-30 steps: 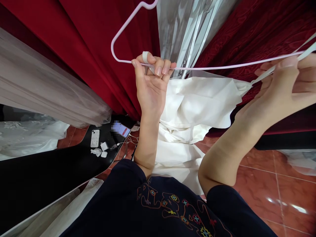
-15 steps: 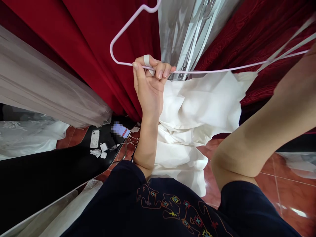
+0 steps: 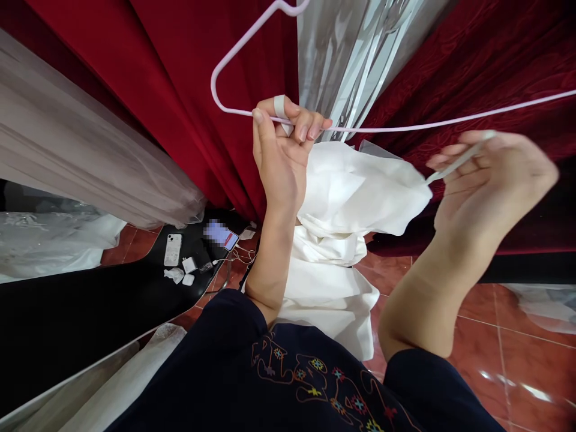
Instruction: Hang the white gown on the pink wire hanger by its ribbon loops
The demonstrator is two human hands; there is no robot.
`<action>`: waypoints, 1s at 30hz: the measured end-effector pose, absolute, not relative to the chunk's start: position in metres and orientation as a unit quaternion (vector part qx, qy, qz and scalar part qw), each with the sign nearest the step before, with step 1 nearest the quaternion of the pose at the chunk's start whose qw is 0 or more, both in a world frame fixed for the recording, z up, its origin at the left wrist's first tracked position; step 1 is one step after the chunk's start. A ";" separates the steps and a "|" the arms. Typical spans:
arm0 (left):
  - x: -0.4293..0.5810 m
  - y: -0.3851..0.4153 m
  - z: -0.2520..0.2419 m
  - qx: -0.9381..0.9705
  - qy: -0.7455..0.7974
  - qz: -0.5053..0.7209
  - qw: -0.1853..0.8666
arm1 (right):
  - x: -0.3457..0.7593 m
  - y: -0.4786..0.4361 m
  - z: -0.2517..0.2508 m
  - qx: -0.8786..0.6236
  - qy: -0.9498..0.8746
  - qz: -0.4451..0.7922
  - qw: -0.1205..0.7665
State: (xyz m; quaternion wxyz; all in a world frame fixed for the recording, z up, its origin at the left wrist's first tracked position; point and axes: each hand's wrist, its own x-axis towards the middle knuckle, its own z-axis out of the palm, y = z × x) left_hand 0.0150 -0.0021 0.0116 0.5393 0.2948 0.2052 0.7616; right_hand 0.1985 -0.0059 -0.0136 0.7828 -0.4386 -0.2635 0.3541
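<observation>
Centrally, a pale pink hanger [image 3: 382, 129] crosses the upper half of the frame, its long bar running from upper centre to the right edge and its hook end cut off at the top. Just below the bar, a white garment [image 3: 355, 186] drops through the middle of the frame in loose folds. The left hand [image 3: 285, 156], at upper centre, has its fingers clamped on the bar near the hanger's bent left end; a white band [image 3: 279, 107] circles its index finger, and I cannot tell whether it belongs to the garment. At right, the right hand [image 3: 490, 180], slightly blurred, sits below the bar and apart from it, thumb and fingers closed on a thin white strap [image 3: 459, 162] that leads to the garment's right corner.

Farther out, a black worktop [image 3: 90, 318] spans the lower left, carrying a white phone [image 3: 173, 249], a phone with a lit screen [image 3: 230, 241], a charger [image 3: 189, 264] and crumpled tissue [image 3: 174, 275]. Red curtains [image 3: 189, 78] fill much of the upper frame, with sheer beige fabric [image 3: 90, 144] at upper left. Reddish floor tiles [image 3: 477, 312] show at lower right, beside the wearer's embroidered navy top [image 3: 216, 372].
</observation>
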 end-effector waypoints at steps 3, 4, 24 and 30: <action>0.016 -0.002 0.009 0.267 0.257 0.753 0.544 | 0.188 -0.012 -0.014 -0.413 -0.378 0.361 0.746; 0.016 -0.001 0.008 0.255 0.261 0.753 0.548 | 0.187 -0.013 -0.012 -0.397 -0.382 0.366 0.750; -0.017 0.003 -0.015 0.332 0.364 0.803 0.336 | 0.204 -0.002 0.008 -0.227 -0.272 0.481 0.802; -0.037 0.011 -0.009 0.393 0.348 0.820 0.229 | 0.201 -0.003 0.008 -0.244 -0.303 0.444 0.807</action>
